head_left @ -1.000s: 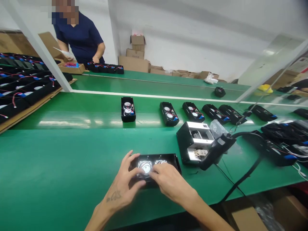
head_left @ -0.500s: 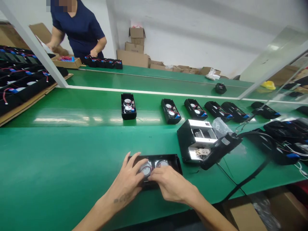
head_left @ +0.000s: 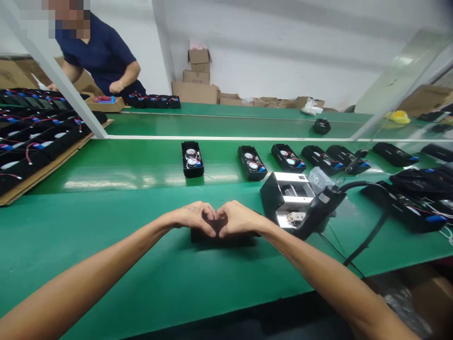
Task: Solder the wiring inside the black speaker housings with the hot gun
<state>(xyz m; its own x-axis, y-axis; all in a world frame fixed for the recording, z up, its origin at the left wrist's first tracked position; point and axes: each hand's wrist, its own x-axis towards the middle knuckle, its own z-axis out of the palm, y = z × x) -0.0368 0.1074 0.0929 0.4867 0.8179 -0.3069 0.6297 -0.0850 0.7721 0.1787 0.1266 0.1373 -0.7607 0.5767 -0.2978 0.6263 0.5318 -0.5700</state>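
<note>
Both hands are right in on the black housing (head_left: pixel 230 240), lying long side on across the green bench (head_left: pixel 116 264), straight ahead at twelve o'clock from the worker, and look at that near wall: the left hand (head_left: pixel 198 218) is bent over it on the nine o'clock side of its middle, the right hand (head_left: pixel 240 219) mirrors it on the three o'clock side, both apparently closed on the wall, thumbs in front and fingertips tucked out of sight behind, the two nearly meeting. I'd call this box stiff and fairly light, smooth enough to slide on that bench, so the firm holds should be its side walls and the corners at nine and three. I can't see inside it from here, but over at eleven o'clock an open housing (head_left: pixel 193 173) shows round silver parts (head_left: pixel 191 162) and thin wiring; if this one is filled likewise, those would be the fragile bits, so keep fingertips off the wires! A black-and-silver device (head_left: pixel 288 199) stands near at two o'clock, and between ten and eleven, well apart, there's a co-worker (head_left: pixel 95 52) in dark blue
</note>
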